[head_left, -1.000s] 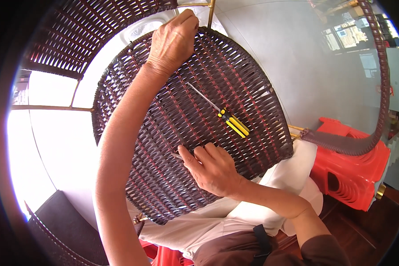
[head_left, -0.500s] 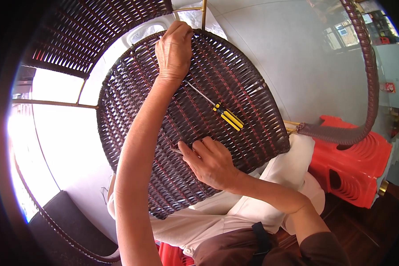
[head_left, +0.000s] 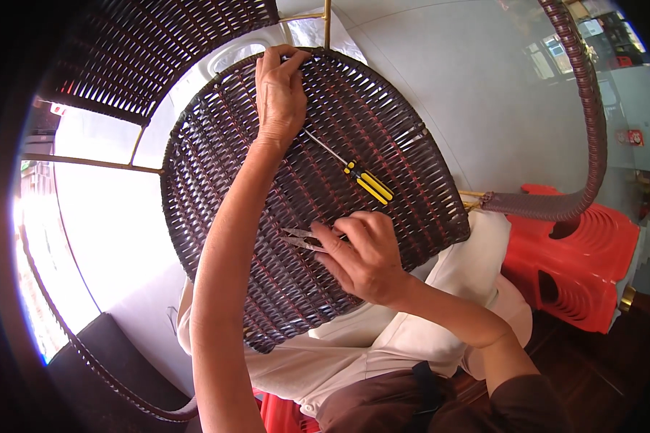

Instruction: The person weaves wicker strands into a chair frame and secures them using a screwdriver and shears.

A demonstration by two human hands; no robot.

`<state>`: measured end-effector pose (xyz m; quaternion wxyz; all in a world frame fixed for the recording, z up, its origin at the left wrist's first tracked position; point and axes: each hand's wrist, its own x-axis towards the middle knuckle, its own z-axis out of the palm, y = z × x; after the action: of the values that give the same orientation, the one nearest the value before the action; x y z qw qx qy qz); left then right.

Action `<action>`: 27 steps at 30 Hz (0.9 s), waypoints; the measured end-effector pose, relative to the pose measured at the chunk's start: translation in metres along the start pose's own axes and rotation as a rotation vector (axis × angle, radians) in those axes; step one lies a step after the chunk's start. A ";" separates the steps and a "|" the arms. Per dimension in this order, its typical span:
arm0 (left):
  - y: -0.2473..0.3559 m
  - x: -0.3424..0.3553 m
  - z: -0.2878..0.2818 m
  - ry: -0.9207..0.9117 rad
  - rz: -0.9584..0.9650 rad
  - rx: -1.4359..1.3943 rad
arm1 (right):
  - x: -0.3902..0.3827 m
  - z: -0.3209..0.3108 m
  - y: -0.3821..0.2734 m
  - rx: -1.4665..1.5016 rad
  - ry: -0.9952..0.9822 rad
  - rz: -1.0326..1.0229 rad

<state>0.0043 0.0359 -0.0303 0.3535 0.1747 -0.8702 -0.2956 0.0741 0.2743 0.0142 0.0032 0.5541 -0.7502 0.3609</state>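
A dark brown woven seat (head_left: pixel 318 173) with reddish strands lies across my lap, joined to a thin metal frame. At its far edge my left hand (head_left: pixel 280 94) is closed, fingers bent over the rim; whether a strand is also between them is hidden. Small metal thread snips (head_left: pixel 302 240) are in my right hand (head_left: pixel 365 256), their two blades apart over the middle of the weave. A screwdriver (head_left: pixel 372 184) with a yellow and black handle lies on the seat between my hands, its tip hidden by my left wrist.
A second woven panel (head_left: pixel 159 50) rises at the far left. To the right, a wrapped curved armrest (head_left: pixel 591 108) arches beside a red plastic stool (head_left: pixel 574 267). Another braided arm (head_left: pixel 87 361) curves at the lower left, near a dark grey surface (head_left: pixel 115 368).
My right hand has lifted slightly and shifted right, and the snips' blades now show spread apart. My left hand's fingers have moved a little along the rim.
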 end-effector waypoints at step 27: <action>-0.027 0.049 -0.024 -0.273 0.566 0.286 | 0.001 0.004 0.014 -0.029 -0.097 0.107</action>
<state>-0.0101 -0.0191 -0.0088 0.2738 -0.0672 -0.9560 -0.0815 0.0637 0.2727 0.0039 -0.0443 0.5299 -0.7830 0.3227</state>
